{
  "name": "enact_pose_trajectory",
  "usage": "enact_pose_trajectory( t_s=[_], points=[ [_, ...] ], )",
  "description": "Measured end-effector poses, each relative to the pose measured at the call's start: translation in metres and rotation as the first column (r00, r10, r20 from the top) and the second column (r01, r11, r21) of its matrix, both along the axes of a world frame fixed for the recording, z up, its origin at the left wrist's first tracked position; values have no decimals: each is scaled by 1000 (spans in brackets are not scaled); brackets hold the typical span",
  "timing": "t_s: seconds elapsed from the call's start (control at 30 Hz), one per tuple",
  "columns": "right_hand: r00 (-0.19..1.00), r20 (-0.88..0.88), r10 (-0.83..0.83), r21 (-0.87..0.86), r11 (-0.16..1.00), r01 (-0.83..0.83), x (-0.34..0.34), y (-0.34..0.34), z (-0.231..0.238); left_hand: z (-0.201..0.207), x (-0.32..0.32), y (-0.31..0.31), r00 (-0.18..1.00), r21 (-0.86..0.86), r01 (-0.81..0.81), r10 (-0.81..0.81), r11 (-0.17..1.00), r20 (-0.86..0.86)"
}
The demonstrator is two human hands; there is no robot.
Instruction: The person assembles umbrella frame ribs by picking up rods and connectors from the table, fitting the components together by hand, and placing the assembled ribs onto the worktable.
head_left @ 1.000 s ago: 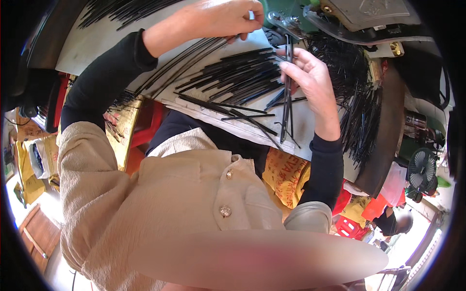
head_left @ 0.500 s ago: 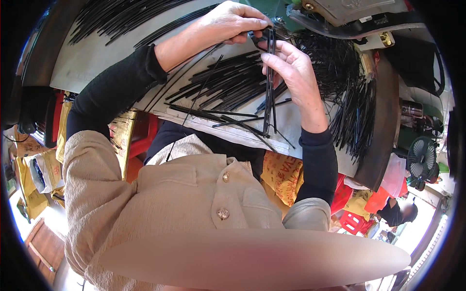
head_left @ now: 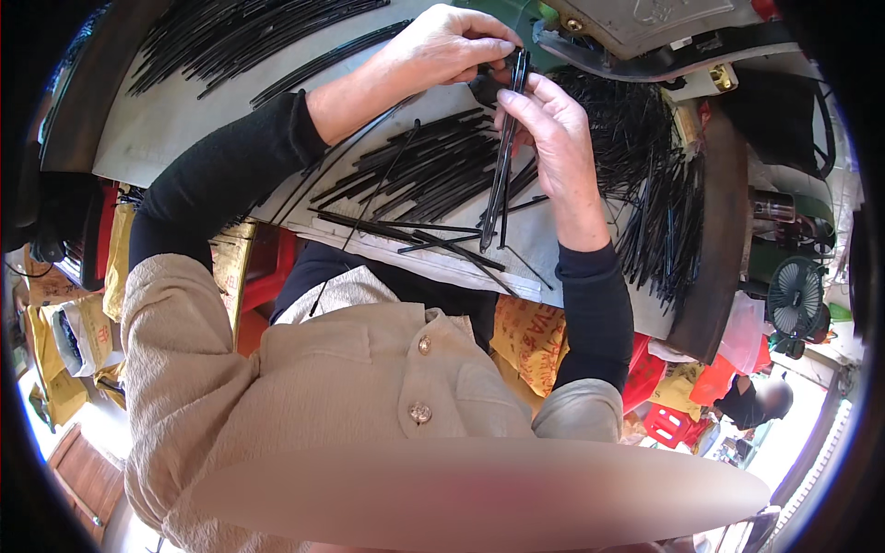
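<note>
Between my hands hangs a bundle of long, narrow black strips (head_left: 499,184), their upper end pinched and their lower ends reaching toward me. My left hand (head_left: 461,46) closes thumb and fingertips at the top of these strips. Just below it, my right hand (head_left: 550,129) grips them between thumb and fingers. A layer of loose black strips (head_left: 415,166) lies on the pale worktop (head_left: 267,111) behind and left of the held ones. Several more strips (head_left: 433,238) cross one another near the front edge.
Further black strips (head_left: 249,37) are spread at the far left. On the right, a tangled heap of thin black strands (head_left: 645,138) drapes toward the worktop's dark edge (head_left: 724,230). A machine with a metal plate (head_left: 664,18) stands behind. A small fan (head_left: 798,295) is at the far right.
The held strips have tilted, their lower ends swinging left and their upper end shifting slightly right. Both hands keep hold, with only small movement.
</note>
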State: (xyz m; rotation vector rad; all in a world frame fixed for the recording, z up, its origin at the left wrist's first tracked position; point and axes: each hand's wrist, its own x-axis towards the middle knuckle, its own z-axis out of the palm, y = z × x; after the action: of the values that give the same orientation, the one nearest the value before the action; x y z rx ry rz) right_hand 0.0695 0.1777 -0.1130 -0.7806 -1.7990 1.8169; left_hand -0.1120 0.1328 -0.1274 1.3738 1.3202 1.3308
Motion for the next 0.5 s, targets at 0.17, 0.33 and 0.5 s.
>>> enact_pose_trajectory(
  t_s=[0.17,0.33,0.5],
  points=[
    [1000,-19,-17,-1,1000,17,-2,8,3,9,2,7,999,56,-17,16,998,28],
    [1000,-7,-14,-1,1000,14,-1,10,2,17,4,7,994,-36,-5,8,999,105],
    [1000,7,-12,-24,1000,12,-1,11,3,16,-1,12,997,-104,24,-15,994,81]
  ],
)
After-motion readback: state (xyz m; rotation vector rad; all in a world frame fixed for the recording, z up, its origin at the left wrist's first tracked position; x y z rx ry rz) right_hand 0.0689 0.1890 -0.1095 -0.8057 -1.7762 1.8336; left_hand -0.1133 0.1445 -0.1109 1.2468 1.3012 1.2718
